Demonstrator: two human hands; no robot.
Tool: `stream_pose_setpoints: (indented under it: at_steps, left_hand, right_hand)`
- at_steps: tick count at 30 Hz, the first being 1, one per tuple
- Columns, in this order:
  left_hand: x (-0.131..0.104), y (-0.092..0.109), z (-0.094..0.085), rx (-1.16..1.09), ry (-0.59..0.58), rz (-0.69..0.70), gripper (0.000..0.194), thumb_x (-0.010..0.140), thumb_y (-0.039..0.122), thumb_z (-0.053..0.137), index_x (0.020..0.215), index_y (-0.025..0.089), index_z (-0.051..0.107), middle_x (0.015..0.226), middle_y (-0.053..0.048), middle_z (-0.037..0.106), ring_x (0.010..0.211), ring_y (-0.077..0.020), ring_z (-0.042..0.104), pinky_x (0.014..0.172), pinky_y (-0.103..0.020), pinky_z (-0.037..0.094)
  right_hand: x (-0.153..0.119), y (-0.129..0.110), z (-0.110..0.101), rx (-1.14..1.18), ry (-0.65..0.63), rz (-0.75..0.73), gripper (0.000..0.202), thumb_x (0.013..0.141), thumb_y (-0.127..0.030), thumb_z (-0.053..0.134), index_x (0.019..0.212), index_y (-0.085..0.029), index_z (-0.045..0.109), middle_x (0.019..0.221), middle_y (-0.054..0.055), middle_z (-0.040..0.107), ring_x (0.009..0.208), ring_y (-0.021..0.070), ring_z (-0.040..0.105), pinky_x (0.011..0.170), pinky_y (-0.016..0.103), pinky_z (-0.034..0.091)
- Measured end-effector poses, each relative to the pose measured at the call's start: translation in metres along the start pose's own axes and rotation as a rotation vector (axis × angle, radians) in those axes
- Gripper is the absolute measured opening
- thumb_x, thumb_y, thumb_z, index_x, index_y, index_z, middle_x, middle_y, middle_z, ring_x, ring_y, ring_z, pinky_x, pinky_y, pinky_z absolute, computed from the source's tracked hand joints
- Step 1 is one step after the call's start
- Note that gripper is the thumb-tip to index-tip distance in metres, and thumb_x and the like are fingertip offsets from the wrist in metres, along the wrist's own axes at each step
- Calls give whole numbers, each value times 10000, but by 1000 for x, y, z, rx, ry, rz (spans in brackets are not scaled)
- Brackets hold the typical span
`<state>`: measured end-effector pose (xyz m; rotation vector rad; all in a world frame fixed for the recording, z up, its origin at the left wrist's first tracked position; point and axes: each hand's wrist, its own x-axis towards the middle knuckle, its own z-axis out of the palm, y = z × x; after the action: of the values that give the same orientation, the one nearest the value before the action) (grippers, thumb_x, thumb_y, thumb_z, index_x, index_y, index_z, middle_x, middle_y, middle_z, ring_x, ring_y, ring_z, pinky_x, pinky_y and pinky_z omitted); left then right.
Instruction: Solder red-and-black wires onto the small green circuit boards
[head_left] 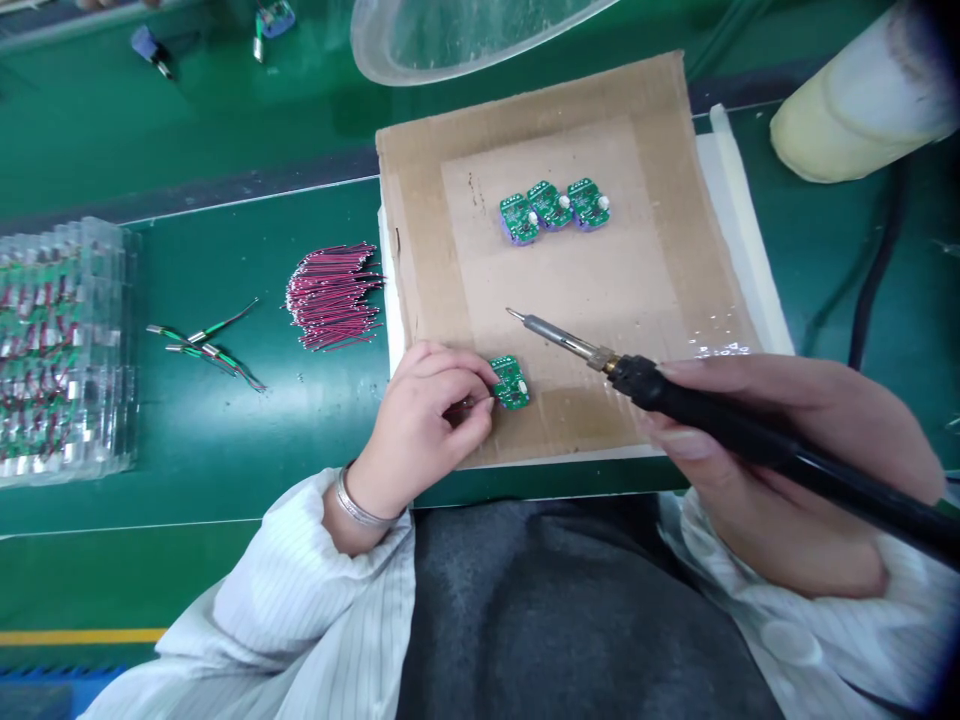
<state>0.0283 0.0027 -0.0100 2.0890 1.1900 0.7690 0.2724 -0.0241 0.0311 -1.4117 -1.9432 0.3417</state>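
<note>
My right hand [795, 460] is wrapped round the black handle of a soldering iron [697, 415]. The iron's bare metal tip points left and hangs over the cardboard, above and to the right of a small green circuit board [511, 383]. At that board's left edge, my left hand [439, 405] is closed, with thumb and fingertips against it. Whether a thin wire is also pinched there I cannot tell. Further back on the cardboard [480, 300], three more green circuit boards [553, 206] with white connectors sit in a row, touching or nearly so.
Left of the cardboard lies a heap of short dark-red wires [335, 297]. Beyond it are several small metal parts with green leads [206, 345] and stacked clear trays [67, 350]. A translucent basin [465, 70] stands behind, and a pale cylinder [855, 110] at back right.
</note>
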Motion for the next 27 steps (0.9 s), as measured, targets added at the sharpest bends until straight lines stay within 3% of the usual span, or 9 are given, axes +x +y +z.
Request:
stream_pose_setpoints:
  at_steps: [8,15,20,27]
  left_hand:
    - [-1,0,2,22,-12,9,126,809,101,625,712,181,621,940,-6,740,849,-156,612,856,-356,459]
    - [-2,0,3,67,-17,4,120,799,103,624,711,184,620,948,-4,739,855,-162,608,856,-355,456]
    - [-1,0,5,66,11,-2,124,793,91,623,710,181,614,934,-5,737,852,-158,612,850,-348,457]
    - [-1,1,6,42,17,-1,144,767,57,621,693,179,600,916,-8,734,836,-155,616,843,-347,451]
  right_hand:
    - [0,0,-2,-74,-30,-74,264,902,-454,606,992,-211,653,882,18,750,775,136,721,703,194,567]
    - [-5,9,-3,-115,-145,-64,421,896,-618,509,948,-242,692,718,-8,711,526,137,641,454,268,465]
    - [-15,12,-9,19,-251,-44,349,920,-539,527,1064,-270,697,884,16,734,781,156,697,709,265,537]
    - [-11,-4,-1,-90,-162,26,298,915,-489,483,819,-272,663,742,4,710,681,162,691,647,294,560]
